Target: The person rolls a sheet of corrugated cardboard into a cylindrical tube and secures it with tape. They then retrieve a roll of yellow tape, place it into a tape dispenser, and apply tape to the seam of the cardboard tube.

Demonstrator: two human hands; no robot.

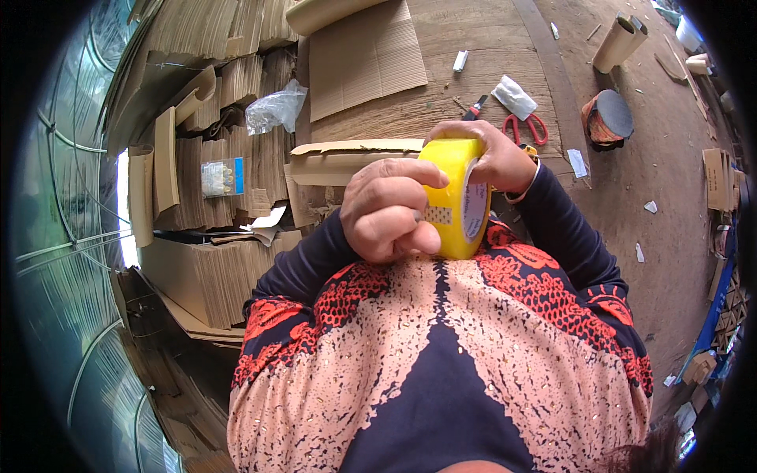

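Note:
A thick roll of yellow packing tape [451, 199] is held up close in front of my chest, its white cardboard core turned to the right. My right hand [498, 158] wraps round the far right side of the roll and grips it. Curled fingers of my left hand [390, 209] press against the roll's left face, an index fingertip resting on the tape; the thumb is hidden. Beyond the roll, a utility knife [475, 108] and red-handled scissors [527, 130] lie on the wooden surface. A rolled piece of cardboard [335, 164] lies left of my hands.
Stacks of cardboard sheets [206, 272] fill the left side, with a clear plastic bag [276, 109] on them. A flat cardboard sheet [367, 59] lies ahead. Cardboard tubes [615, 46] and a dark round-topped stool-like object [609, 118] stand on the floor at right.

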